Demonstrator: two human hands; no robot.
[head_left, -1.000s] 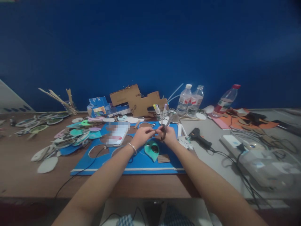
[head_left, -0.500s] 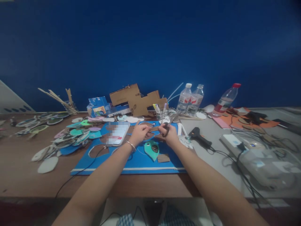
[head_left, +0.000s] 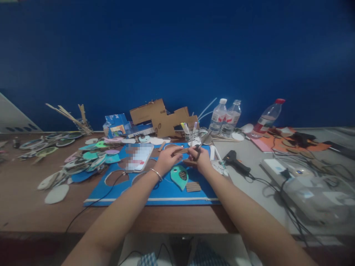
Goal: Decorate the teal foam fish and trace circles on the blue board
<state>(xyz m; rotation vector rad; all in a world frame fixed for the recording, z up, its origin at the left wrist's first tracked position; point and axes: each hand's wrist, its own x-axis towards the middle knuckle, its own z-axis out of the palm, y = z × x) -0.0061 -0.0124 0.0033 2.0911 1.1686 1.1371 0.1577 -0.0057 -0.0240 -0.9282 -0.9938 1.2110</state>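
Between my two hands is a small strip of brown cardboard (head_left: 183,150). My left hand (head_left: 168,158) is closed on its left end. My right hand (head_left: 200,158) has scissors (head_left: 205,139) in its grip, blades pointing up and away, and its fingertips meet the strip's right end. Just below the hands, a green leaf-shaped bird piece (head_left: 179,178) with an eye and a dark patterned wing lies on the blue board (head_left: 166,195). A corrugated cardboard piece (head_left: 193,186) lies beside it. The phone (head_left: 141,157) rests left of my left hand.
Painted cutouts (head_left: 90,155) are heaped at left. Behind stand cardboard scraps (head_left: 166,123), a pen cup (head_left: 191,136) and bottles (head_left: 217,114). A glue gun (head_left: 237,162), cables and a power strip (head_left: 273,167) lie at right.
My left hand has shifted slightly right, its fingers now farther along the cardboard strip. A small brown strip now shows on the board behind my left hand. My right hand still has the scissors.
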